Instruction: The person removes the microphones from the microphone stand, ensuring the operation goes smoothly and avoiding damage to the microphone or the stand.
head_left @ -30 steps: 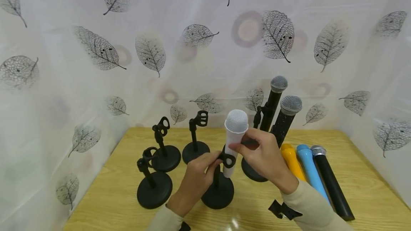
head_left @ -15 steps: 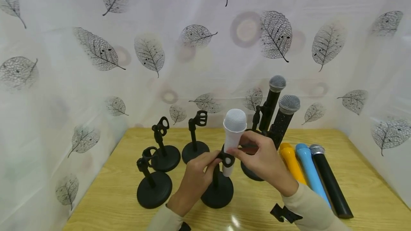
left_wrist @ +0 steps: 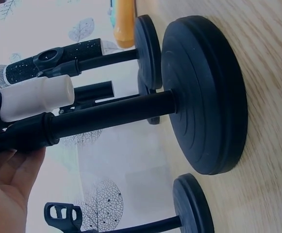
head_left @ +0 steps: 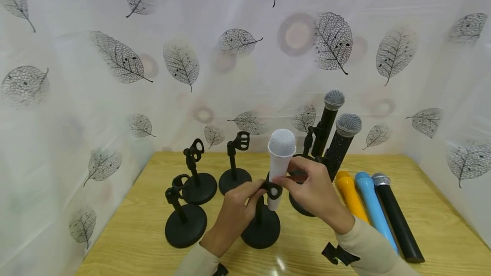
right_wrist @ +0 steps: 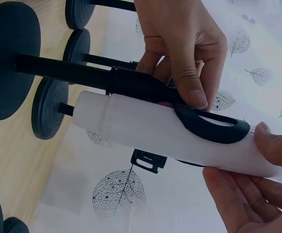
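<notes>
A white microphone (head_left: 279, 163) leans upright in the black ring clip (head_left: 274, 191) of a desk stand, its lower end showing below the clip. My right hand (head_left: 318, 191) grips the microphone's body just under its mesh head, thumb on the near side. With thumb and fingertips my left hand (head_left: 235, 212) pinches the clip at the top of the stand. In the right wrist view the white body (right_wrist: 141, 128) passes through the clip's loop (right_wrist: 218, 127). The stand's round base (left_wrist: 204, 97) rests on the wooden table.
Three black stands with bare clips, including one (head_left: 186, 225) nearest, are on the left. Behind my right hand, two stands hold black microphones (head_left: 341, 139). A yellow microphone (head_left: 350, 195), a blue one (head_left: 376, 208) and a black one (head_left: 399, 220) lie at right.
My right thumb and fingers sit slightly lower on the white microphone, nearer the clip. My left hand keeps its pinch on the clip, and the stand stays in place.
</notes>
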Tool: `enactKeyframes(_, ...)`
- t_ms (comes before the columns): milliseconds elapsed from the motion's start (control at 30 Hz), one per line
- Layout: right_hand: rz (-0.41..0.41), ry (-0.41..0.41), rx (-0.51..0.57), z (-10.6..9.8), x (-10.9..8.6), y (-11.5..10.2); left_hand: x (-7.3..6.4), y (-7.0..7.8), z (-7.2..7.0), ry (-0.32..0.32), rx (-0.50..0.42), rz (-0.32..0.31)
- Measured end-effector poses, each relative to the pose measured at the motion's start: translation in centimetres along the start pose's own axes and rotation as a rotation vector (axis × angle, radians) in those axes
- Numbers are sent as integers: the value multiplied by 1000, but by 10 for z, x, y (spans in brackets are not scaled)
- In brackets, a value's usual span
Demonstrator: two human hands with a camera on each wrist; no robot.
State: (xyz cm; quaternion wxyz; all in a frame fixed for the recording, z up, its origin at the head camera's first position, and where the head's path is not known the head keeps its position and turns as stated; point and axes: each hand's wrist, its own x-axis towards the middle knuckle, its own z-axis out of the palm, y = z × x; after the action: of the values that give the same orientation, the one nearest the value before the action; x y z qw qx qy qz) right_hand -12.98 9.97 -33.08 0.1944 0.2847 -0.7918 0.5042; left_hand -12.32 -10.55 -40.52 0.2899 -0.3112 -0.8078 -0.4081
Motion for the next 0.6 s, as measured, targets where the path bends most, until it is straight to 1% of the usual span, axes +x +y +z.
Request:
enactKeyframes(200, 18, -4, -3, -3, 3, -3, 1, -1, 0, 3, -8, 16)
enactKeyframes(400, 22, -17, 0, -6, 8, -8, 0, -2, 1, 1, -2, 12)
enactKeyframes(600, 27, -14, 2, -9, 12, -13, 0, -2, 1, 5, 0, 17)
